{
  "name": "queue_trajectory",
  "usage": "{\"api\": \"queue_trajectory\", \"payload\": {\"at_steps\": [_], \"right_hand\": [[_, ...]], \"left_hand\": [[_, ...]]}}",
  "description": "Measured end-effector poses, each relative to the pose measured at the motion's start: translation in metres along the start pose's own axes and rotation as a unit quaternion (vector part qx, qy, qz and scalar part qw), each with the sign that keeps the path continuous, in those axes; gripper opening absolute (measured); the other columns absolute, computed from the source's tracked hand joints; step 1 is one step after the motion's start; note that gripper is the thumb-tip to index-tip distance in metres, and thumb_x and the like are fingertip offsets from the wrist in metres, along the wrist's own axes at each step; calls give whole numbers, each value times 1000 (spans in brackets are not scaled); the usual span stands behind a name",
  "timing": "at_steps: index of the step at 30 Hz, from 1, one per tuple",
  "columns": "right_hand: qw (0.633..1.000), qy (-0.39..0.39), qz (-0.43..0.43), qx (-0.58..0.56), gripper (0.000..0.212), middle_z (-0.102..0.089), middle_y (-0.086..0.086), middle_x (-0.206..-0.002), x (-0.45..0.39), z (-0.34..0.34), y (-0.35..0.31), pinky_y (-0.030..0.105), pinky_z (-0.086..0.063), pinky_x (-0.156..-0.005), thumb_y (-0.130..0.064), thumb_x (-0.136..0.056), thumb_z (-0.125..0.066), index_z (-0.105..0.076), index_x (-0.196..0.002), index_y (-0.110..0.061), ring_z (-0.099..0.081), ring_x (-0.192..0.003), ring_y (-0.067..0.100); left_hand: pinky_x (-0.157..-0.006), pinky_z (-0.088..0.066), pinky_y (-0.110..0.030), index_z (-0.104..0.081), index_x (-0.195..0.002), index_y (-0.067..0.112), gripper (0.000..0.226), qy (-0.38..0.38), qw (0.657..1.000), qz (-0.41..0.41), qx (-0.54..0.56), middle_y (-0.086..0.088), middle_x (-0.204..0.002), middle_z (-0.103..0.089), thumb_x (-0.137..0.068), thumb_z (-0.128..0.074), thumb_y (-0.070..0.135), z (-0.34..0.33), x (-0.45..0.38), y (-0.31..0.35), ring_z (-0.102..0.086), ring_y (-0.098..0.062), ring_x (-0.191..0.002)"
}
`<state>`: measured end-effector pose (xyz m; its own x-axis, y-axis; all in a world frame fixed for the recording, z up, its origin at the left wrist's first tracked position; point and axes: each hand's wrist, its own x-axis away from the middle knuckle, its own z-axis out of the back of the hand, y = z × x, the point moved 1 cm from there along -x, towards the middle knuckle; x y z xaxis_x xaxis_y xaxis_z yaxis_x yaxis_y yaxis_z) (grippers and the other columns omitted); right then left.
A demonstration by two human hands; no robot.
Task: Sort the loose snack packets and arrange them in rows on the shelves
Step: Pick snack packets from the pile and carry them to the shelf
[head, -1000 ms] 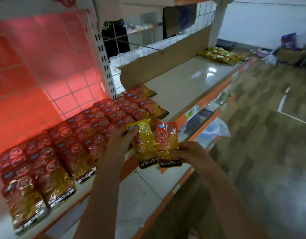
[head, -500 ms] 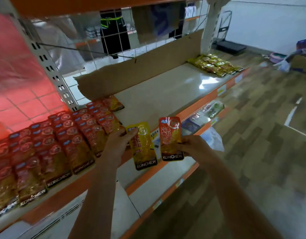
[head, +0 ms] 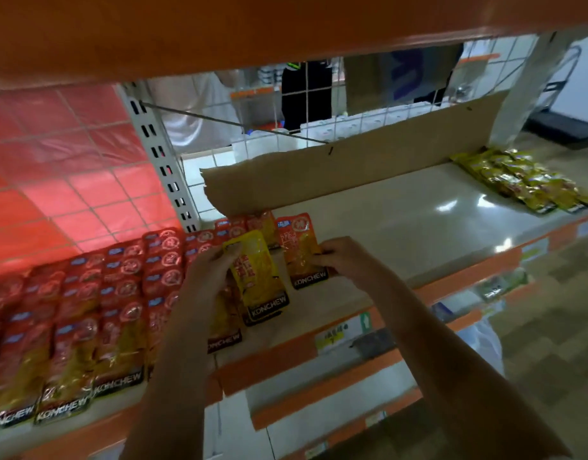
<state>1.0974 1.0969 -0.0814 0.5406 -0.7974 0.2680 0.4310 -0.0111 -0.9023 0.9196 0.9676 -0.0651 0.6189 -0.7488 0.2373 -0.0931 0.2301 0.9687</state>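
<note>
Spanning the whole view, the pale cream shelf with an orange front lip (head: 418, 227) carries a big block of red-and-yellow foil snack packets in overlapping rows (head: 96, 313) on its left part and a smaller batch of yellow foil packets (head: 524, 184) at its far right end, well apart, with bare board between them. Both hands work at the right edge of the red block. The left hand (head: 206, 277) pinches the top of a yellow foil packet (head: 259, 277); the right hand (head: 345, 257) grips the right edge of a red-orange foil packet (head: 300, 250). Each packet lies long axis running back to front, black label band towards the person. My judgement: the red-orange one belongs just beside the red rows, directly under the right hand, while the yellow one's batch lies far to the right, nearer the right hand than the left.
</note>
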Motion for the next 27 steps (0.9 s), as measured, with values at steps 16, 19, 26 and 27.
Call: {"api": "queue_trajectory", "payload": {"at_steps": [16, 19, 26, 27], "right_hand": [[981, -103, -9, 162, 16, -65, 16, -80, -87, -18, -27, 28, -49, -62, -9, -82, -68, -67, -86, 7, -58, -64, 19], [969, -91, 8, 231, 28, -49, 6, -60, -90, -21, -32, 25, -34, -48, -13, -83, -67, -50, -60, -7, -47, -54, 15], [910, -70, 86, 399, 35, -51, 6, -68, -90, -26, -36, 23, -35, -50, -15, -88, -56, -41, -57, -11, -53, -73, 22], [904, -62, 93, 413, 32, -49, 5, -68, -89, -26, -36, 23, -33, -49, -16, -90, -54, -43, -60, -9, -52, -77, 22]], "left_hand": [[-88, -50, -51, -64, -96, -2, 24, 145, 988, -34, 39, -26, -100, -65, -92, -59, 20, 18, 5, 8, -61, -30, -89], [-88, -50, -51, -67, -88, 4, 19, 153, 987, -29, 38, -25, -98, -65, -91, -61, 21, 9, 4, 6, -61, -29, -86], [-78, -48, -44, -62, -90, 2, 28, 131, 991, -37, -1, -13, -88, -57, -88, -64, 30, 1, 1, 1, -55, -25, -80], [-75, -46, -41, -62, -91, -1, 33, 123, 992, -39, -9, -11, -87, -56, -87, -64, 32, 0, 0, 2, -53, -24, -78]]}}
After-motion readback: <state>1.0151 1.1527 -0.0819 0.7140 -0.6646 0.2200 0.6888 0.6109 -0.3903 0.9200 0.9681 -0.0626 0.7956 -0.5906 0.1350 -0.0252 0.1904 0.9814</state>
